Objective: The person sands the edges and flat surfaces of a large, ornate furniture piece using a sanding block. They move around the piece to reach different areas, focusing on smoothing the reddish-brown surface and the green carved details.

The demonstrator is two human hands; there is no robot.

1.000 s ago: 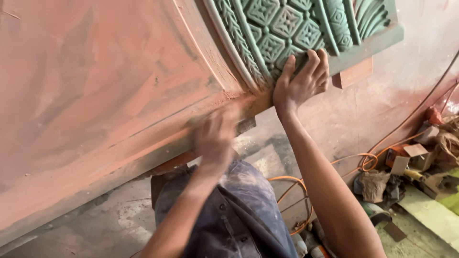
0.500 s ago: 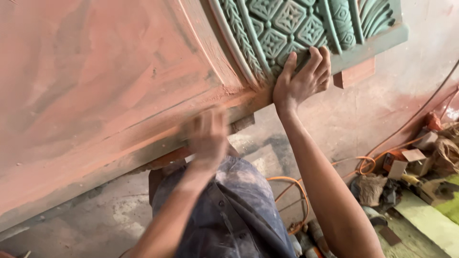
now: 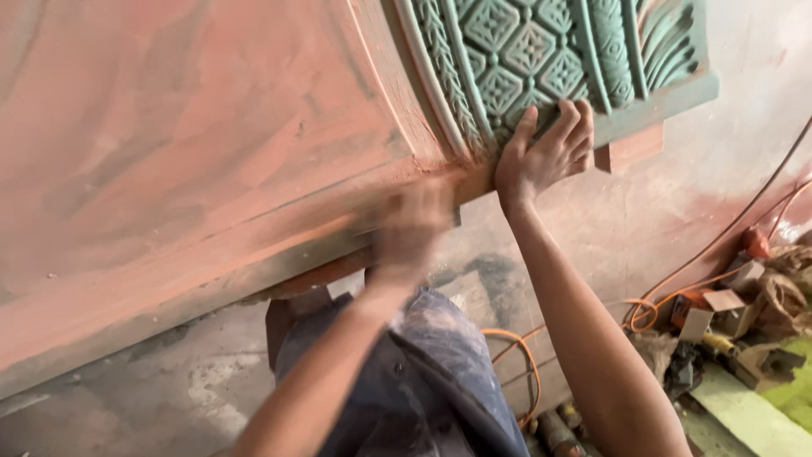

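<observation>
Sanding panel [image 3: 194, 152] lower edge; best done with even pressure along moulding, short strokes, other hand bracing. Left hand [image 3: 410, 224] motion-blurred, pressed on reddish edge near panel centre; finger spread and any pad held: cannot tell. Right hand [image 3: 541, 156] flat, fingers [image 3: 560, 127] splayed wide on green carving [image 3: 541, 51], gripping nothing
</observation>
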